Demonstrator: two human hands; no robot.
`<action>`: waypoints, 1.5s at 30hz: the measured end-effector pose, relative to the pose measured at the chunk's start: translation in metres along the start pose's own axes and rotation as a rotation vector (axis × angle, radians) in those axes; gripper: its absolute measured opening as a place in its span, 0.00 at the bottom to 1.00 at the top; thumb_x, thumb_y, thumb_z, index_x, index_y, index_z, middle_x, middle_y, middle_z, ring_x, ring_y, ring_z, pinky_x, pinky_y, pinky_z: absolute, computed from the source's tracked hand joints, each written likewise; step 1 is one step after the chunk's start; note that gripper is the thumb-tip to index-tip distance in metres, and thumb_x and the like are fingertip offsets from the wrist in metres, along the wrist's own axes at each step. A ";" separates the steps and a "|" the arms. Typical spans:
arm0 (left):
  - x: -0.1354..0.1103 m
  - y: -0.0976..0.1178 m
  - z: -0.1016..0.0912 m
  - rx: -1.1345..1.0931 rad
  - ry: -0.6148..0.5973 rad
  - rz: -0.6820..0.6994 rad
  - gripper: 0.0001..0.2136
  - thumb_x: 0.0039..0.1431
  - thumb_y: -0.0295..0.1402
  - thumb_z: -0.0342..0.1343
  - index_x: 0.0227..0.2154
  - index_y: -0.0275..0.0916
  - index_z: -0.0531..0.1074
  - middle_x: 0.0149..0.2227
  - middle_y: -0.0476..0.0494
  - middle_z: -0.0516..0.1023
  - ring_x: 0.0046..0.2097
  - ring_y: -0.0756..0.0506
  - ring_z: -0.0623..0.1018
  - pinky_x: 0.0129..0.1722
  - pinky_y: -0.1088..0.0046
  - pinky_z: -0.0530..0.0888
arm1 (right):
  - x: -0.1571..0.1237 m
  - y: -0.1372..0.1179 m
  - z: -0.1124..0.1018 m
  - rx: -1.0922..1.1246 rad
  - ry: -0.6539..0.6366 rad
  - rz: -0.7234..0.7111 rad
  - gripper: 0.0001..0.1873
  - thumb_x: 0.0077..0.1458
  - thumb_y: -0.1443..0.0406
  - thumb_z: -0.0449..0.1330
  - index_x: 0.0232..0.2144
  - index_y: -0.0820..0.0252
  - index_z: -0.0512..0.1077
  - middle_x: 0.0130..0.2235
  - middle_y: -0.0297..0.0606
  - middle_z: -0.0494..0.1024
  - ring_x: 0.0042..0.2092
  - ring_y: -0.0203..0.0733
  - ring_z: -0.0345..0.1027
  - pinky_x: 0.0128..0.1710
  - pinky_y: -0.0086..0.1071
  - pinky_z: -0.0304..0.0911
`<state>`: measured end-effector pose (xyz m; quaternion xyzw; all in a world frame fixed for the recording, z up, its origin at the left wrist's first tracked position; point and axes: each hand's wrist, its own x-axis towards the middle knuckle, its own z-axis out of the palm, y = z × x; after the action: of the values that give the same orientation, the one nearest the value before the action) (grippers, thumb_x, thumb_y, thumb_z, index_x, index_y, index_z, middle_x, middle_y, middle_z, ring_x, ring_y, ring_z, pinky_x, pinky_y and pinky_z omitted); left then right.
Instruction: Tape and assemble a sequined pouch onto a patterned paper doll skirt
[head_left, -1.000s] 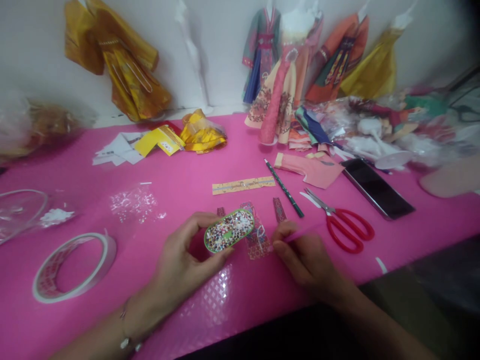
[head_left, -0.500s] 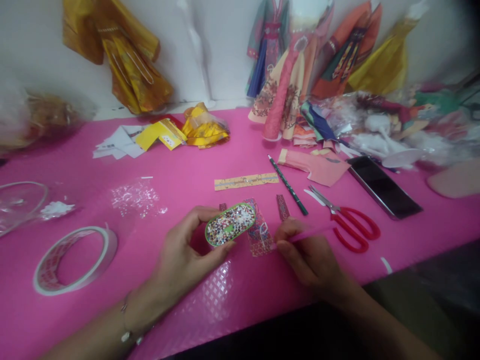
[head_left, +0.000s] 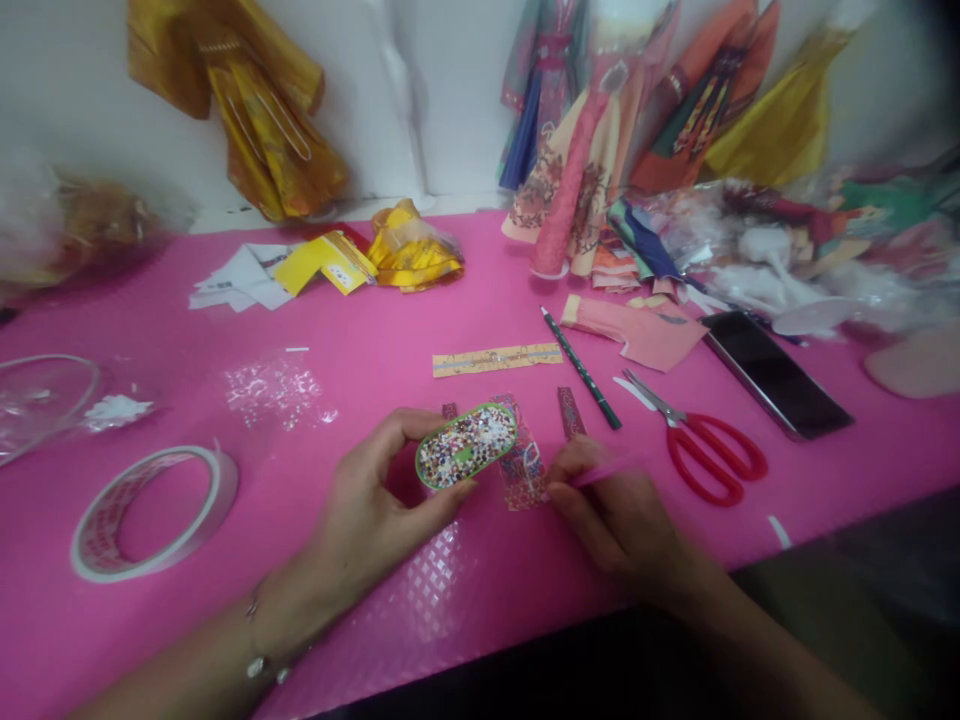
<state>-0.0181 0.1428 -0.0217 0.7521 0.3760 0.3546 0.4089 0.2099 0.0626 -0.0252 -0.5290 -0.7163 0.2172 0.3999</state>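
Observation:
My left hand (head_left: 390,490) grips a small oval green-rimmed box (head_left: 466,446) filled with tiny multicoloured beads, its open top tilted toward me. Thumb and fingers hold it at its left end, above the table. Pinched in my right hand (head_left: 611,500) is a thin pink stick (head_left: 609,470), whose tip is hidden by the fingers. Between the hands lies a patterned strip (head_left: 521,465) with a white outline on it, partly covered by the box. Beside my right fingertips rests a narrow dark red patterned strip (head_left: 570,410).
Red-handled scissors (head_left: 712,455), a dark pencil (head_left: 581,370) and a black phone (head_left: 776,375) lie to the right. A tape roll (head_left: 221,500) and scattered clear gems (head_left: 277,390) are on the left. Small dresses (head_left: 570,180) and plastic bags (head_left: 787,260) line the back of the pink table (head_left: 360,350).
The view has shifted slightly, so most things appear a little to the right. Both hands keep their grips; the pink stick looks slightly shorter from here.

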 end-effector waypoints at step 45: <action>-0.001 -0.002 -0.001 0.019 -0.004 0.024 0.15 0.55 0.30 0.63 0.44 0.44 0.69 0.43 0.46 0.76 0.45 0.44 0.77 0.46 0.62 0.73 | -0.005 0.004 0.000 0.145 0.006 0.151 0.05 0.64 0.67 0.54 0.34 0.56 0.66 0.31 0.32 0.70 0.33 0.37 0.66 0.33 0.30 0.61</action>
<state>-0.0193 0.1432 -0.0231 0.7610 0.3696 0.3545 0.3981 0.2127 0.0593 -0.0294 -0.5520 -0.6554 0.2965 0.4218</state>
